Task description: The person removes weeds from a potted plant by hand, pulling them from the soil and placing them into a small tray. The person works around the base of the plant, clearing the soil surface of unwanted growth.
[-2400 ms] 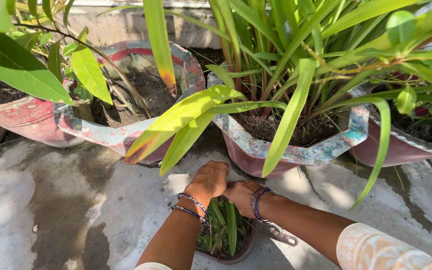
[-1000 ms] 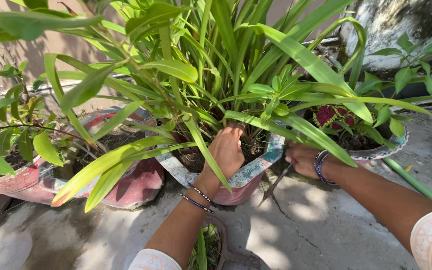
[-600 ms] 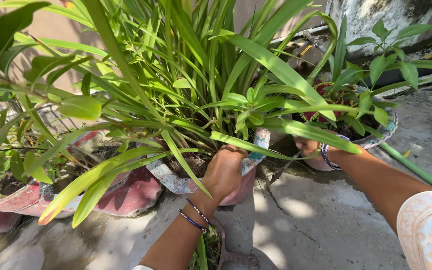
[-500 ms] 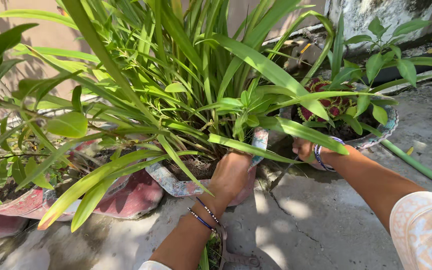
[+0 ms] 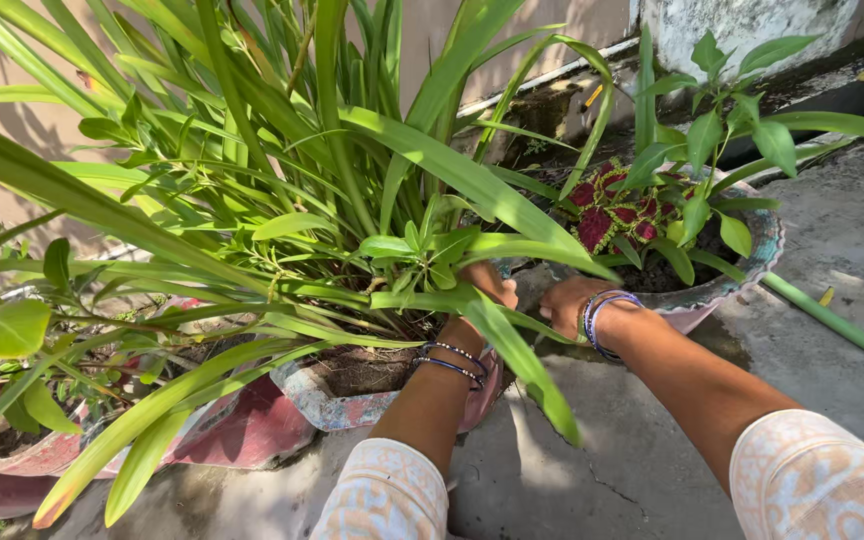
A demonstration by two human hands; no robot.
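Both hands among long green leaves — left hand and right hand side by side at the pink pot rim, red-leaved plant at two o'clock.
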